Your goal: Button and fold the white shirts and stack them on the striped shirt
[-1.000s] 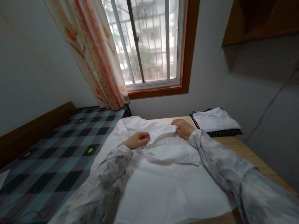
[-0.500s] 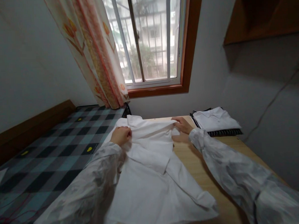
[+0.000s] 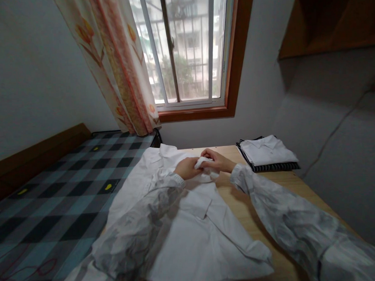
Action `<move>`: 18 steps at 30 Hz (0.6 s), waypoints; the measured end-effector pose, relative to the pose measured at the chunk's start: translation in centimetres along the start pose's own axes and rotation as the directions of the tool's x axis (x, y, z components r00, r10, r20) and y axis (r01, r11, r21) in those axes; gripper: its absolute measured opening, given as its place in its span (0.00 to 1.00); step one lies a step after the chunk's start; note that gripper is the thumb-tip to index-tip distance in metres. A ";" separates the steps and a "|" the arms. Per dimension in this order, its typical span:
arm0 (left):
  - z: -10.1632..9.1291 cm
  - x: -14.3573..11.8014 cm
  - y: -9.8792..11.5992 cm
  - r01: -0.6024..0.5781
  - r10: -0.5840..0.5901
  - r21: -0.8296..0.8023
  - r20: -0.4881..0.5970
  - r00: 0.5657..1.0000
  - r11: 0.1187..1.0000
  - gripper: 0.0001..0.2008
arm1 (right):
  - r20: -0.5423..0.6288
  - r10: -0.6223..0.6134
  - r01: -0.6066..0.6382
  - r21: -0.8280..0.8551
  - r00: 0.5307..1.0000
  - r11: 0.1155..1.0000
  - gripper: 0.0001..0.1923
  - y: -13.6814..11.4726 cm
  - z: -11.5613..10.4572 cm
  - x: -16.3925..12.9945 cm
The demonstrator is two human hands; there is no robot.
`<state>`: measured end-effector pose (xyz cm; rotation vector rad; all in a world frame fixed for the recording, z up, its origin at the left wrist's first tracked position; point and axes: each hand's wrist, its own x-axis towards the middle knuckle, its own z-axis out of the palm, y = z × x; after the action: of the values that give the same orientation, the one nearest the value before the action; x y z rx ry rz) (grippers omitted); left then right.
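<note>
A white shirt (image 3: 207,239) lies spread over the wooden table (image 3: 240,208), its lower part toward me and its collar end near the window side. My left hand (image 3: 187,168) is closed on a bunched bit of the shirt's cloth. Right beside it, my right hand (image 3: 218,160) pinches the same gathered white fabric, fingertips close to the left ones. The left forearm crosses over the shirt and hides part of it. Which part of the shirt is bunched between my fingers I cannot make out.
Folded white clothing (image 3: 268,150) rests on black-and-white striped cloth at the table's back right. On the left is a bed with a checked cover (image 3: 80,190). A curtain (image 3: 119,77) hangs by the window, and a wooden shelf (image 3: 328,22) juts out upper right.
My left hand has moved right, from the shirt's left side to meet my right hand. The stretch of cloth held out between them is now bunched, and more of the shirt's left shows.
</note>
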<state>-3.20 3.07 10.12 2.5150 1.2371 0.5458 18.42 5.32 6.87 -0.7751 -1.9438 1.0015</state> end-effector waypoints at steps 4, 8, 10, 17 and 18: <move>-0.8 -0.6 -2.3 -0.088 0.096 -0.256 0.019 0.995 0.963 0.11 | 0.076 -0.060 0.055 0.073 0.995 0.996 0.22 2.1 -2.0 -1.0; -2.4 -1.8 -3.7 -0.138 0.160 -0.484 0.004 0.987 0.864 0.09 | 0.083 -0.111 0.127 -0.216 0.990 0.968 0.35 5.1 -2.3 -1.3; -3.0 -2.4 -4.4 -0.110 0.138 -0.550 0.011 0.990 0.828 0.08 | 0.117 -0.191 0.219 -0.328 0.975 0.919 0.44 6.0 -1.4 -0.7; -2.2 -3.1 -7.3 0.012 0.066 -0.682 0.088 0.994 0.731 0.16 | 0.199 -0.436 0.476 -0.465 0.878 0.747 0.39 5.4 3.2 3.8; -2.0 -3.0 -7.7 0.022 0.059 -0.689 0.094 0.994 0.725 0.16 | 0.210 -0.430 0.476 -0.470 0.878 0.743 0.31 5.2 3.5 4.4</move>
<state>-11.17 5.36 8.15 1.8807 0.7589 0.7038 14.00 10.09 2.82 -0.4836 -2.3591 0.2148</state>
